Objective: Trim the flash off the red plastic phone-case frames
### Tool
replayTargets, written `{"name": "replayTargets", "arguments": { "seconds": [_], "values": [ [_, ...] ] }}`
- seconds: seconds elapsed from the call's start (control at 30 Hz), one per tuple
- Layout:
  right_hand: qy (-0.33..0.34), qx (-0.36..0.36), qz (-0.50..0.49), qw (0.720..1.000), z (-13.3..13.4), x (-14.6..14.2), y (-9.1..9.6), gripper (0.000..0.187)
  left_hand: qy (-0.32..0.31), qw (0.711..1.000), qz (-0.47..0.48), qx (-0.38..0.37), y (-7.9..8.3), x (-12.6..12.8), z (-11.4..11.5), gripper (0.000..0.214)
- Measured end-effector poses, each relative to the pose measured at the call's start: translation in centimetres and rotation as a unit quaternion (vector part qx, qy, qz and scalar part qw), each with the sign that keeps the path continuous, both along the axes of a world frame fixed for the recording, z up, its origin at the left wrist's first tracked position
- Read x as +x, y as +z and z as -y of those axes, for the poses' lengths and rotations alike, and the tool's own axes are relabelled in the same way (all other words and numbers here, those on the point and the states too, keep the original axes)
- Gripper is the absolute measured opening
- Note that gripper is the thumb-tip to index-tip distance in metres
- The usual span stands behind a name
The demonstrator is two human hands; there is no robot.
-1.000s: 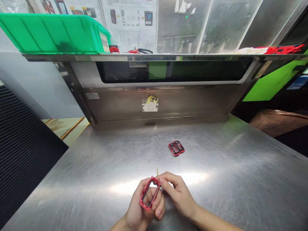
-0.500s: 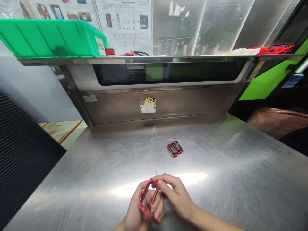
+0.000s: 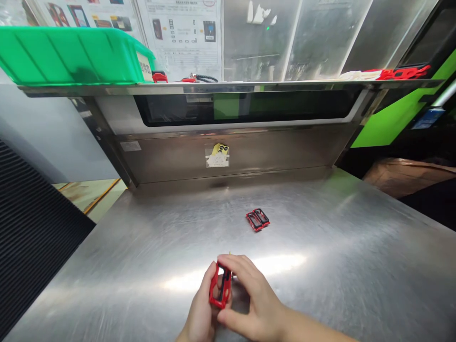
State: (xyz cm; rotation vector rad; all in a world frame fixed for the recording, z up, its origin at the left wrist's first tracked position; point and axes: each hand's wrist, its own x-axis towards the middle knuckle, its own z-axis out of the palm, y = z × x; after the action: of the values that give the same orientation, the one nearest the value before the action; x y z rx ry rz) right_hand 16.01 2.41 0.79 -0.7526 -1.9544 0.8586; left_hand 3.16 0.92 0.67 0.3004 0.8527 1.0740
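Closed grip: left hand [image 3: 198, 311] and right hand [image 3: 259, 301] clasp red-black frame [image 3: 226, 287]; two similar frames [image 3: 257, 219] lie at one o'clock.

- i see a frame [image 3: 225, 287] between left hand [image 3: 199, 308] and right hand [image 3: 261, 304], toward the worktop's [image 3: 149, 247] near edge
- paired frames [image 3: 256, 220] behind, toward its back edge
- bin [image 3: 74, 57] on shelf's [image 3: 249, 87] left end

Held frame [image 3: 227, 287] is coloured bright red, lined black inside. Frame pair [image 3: 258, 221] is coloured red below, rimmed black on top. Bench [image 3: 142, 247] is toned silver-grey, streaked with fine scratches and a white glare band. Bin [image 3: 71, 54] is coloured solid green, marked by a white label [image 3: 144, 65] with dark characters. Left sheet [image 3: 39, 228] is striped in black ridges. Right panel [image 3: 377, 128] is coloured lime green.
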Motion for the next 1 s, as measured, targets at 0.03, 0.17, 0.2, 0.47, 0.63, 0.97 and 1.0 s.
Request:
{"name": "replayTargets", "arguments": {
  "seconds": [0.03, 0.17, 0.2, 0.47, 0.63, 0.97, 1.0],
  "values": [
    [0.004, 0.015, 0.01, 1.0, 0.0, 0.0, 0.0, 0.063, 0.014, 1.0, -0.002, -0.01, 0.0, 0.1, 0.0, 0.051],
    [0.008, -0.001, 0.012, 1.0, -0.3, 0.1, 0.0, 0.05, -0.106, 0.994, 0.011, -0.028, -0.7, 0.1, 0.0, 0.061],
    [0.006, -0.003, 0.011, 1.0, -0.4, 0.2, 0.0, 0.05, -0.145, 0.989, 0.016, -0.023, -0.9, -0.1, 0.0, 0.063],
    [-0.041, 0.079, 0.071, 0.993, -0.6, 0.5, -0.3, 0.067, -0.216, 0.971, 0.097, -0.024, -1.2, -0.6, 0.4, 0.056],
    [-0.042, 0.085, 0.071, 0.993, -0.6, 0.5, -0.2, 0.067, -0.225, 0.967, 0.118, -0.028, -1.6, -0.6, 0.4, 0.054],
    [-0.016, 0.104, 0.028, 0.994, -0.6, 0.6, 0.4, 0.061, -0.09, 0.995, -0.044, 0.004, 0.5, -0.3, 0.4, 0.052],
    [-0.018, 0.118, 0.026, 0.993, -0.5, 0.6, 0.3, 0.061, -0.05, 0.993, -0.104, 0.035, 0.8, -0.3, 0.3, 0.05]
  ]
}}
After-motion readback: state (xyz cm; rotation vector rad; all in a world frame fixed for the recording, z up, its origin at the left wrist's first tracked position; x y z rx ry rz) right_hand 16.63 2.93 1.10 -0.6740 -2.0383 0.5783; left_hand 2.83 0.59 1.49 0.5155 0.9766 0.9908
